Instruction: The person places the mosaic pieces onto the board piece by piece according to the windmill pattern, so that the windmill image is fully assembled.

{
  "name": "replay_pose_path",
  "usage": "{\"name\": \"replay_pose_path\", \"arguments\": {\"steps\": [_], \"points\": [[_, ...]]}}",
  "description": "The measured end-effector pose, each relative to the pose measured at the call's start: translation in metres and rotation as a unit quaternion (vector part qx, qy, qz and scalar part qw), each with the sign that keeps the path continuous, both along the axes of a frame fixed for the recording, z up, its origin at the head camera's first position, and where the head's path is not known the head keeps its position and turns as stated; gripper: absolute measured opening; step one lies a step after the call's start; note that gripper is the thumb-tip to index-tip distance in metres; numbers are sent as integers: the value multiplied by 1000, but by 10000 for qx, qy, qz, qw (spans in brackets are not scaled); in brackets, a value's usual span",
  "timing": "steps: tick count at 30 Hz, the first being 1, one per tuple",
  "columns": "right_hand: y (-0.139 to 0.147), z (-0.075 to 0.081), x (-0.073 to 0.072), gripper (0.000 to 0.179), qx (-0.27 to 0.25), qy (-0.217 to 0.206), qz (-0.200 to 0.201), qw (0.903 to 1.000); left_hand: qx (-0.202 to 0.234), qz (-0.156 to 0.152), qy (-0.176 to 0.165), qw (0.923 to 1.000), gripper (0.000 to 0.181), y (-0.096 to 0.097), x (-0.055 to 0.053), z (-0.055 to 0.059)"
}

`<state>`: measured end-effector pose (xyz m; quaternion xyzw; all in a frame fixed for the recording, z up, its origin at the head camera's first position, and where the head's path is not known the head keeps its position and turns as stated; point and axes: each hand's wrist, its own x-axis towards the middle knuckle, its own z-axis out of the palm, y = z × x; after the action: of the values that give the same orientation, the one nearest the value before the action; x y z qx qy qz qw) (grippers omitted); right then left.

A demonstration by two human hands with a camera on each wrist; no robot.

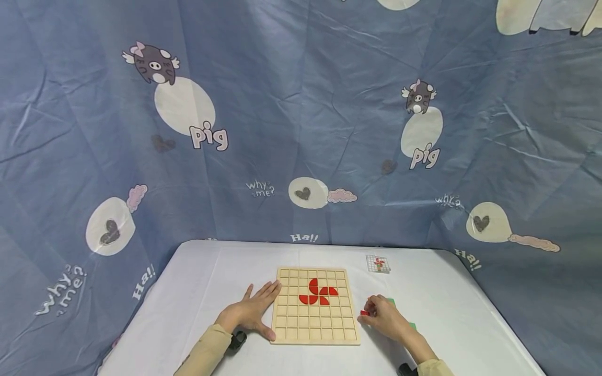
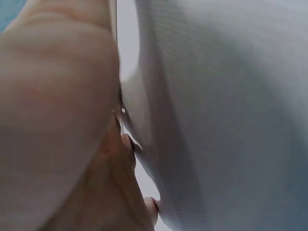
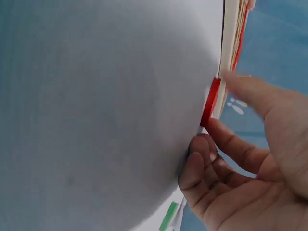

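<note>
A square wooden grid board (image 1: 315, 329) lies on the table. Several red quarter-round pieces (image 1: 313, 285) form a pinwheel in its upper middle cells. My left hand (image 1: 251, 313) is spread beside the board, its thumb and fingertips touching the left edge. In the left wrist view that hand (image 2: 62, 120) fills the left side, and the board is barely visible. Just off the board's right edge, my right hand (image 1: 385, 318) pinches a red piece (image 3: 211, 102) between thumb and index finger, low over the table. The other fingers (image 3: 192, 173) of that hand are curled.
A small pattern card (image 1: 378, 264) with a red pinwheel lies behind the board on the right. Green pieces (image 1: 413, 326) show partly from under the right hand. A white cloth (image 1: 226, 266) covers the table, and a blue printed curtain (image 1: 301, 130) hangs behind it.
</note>
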<state>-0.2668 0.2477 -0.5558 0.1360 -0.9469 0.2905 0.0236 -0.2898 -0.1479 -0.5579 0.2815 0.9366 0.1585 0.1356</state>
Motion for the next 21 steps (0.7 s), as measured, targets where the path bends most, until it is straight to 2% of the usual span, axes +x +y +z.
{"name": "replay_pose_path", "arguments": {"steps": [2, 6, 10, 17, 21], "points": [[-2, -1, 0, 24, 56, -19, -179, 9998, -3, 18, 7, 10000, 135, 0, 0, 0], [-3, 1, 1, 22, 19, -138, -282, 9995, -8, 69, 4, 10000, 136, 2, 0, 0], [0, 3, 2, 21, -55, -119, -173, 9998, -9, 112, -33, 9999, 137, 3, 2, 2], [6, 3, 2, 20, 16, 248, 140, 9996, -66, 135, 2, 9999, 136, 3, 2, 3], [8, 2, 3, 19, 55, 330, 162, 9993, -90, 124, 1, 9999, 136, 3, 1, 2]]}}
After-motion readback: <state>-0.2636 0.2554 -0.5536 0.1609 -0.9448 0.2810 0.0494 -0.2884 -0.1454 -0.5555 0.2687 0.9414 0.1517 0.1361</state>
